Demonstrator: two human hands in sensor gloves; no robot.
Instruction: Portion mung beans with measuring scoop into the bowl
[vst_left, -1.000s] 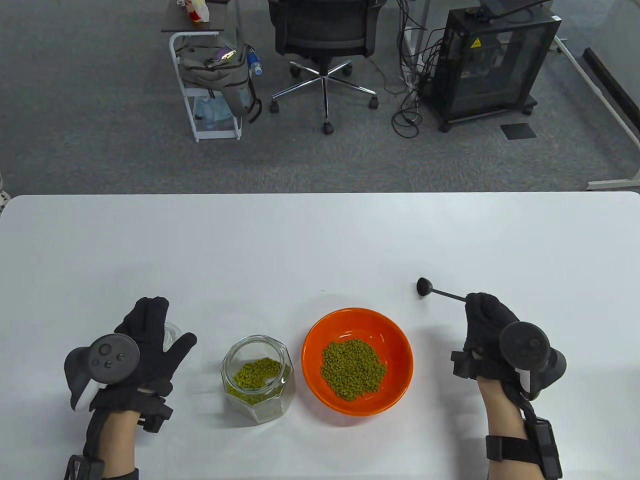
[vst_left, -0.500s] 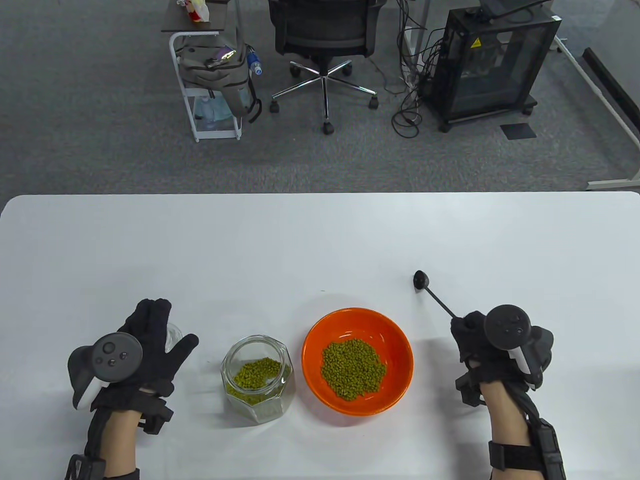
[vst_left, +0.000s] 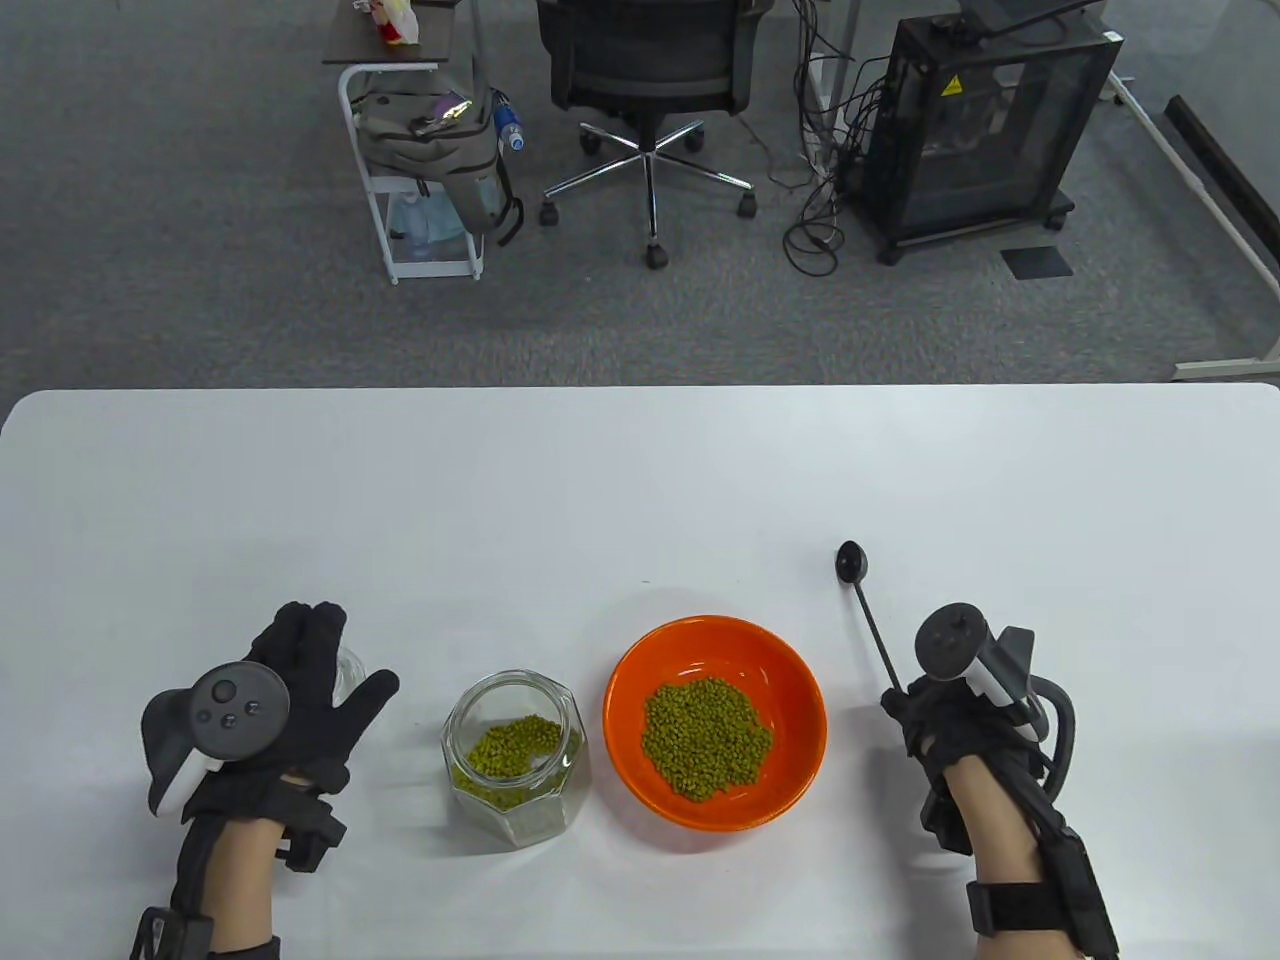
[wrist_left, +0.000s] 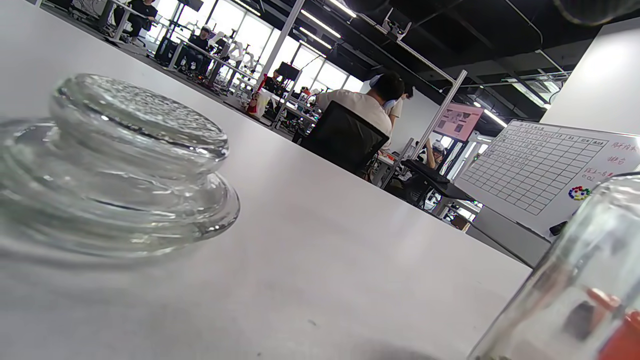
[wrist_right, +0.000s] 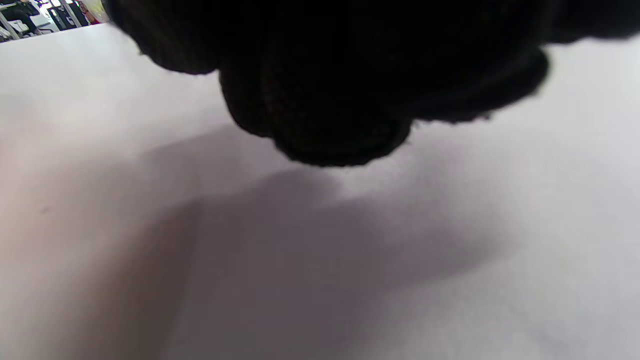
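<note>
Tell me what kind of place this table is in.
Probably an open-plan office or robotics lab: an office chair and caged equipment cabinet stand behind the white table, and a whiteboard shows nearby.

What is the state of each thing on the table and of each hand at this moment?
Jar: upright, open, some mung beans inside.
Glass lid: off, lying on the table.
Bowl: upright, holding a pile of mung beans.
Scoop: handle held, looks empty.
Left hand: open, above the lid.
Right hand: grips the scoop handle.
</note>
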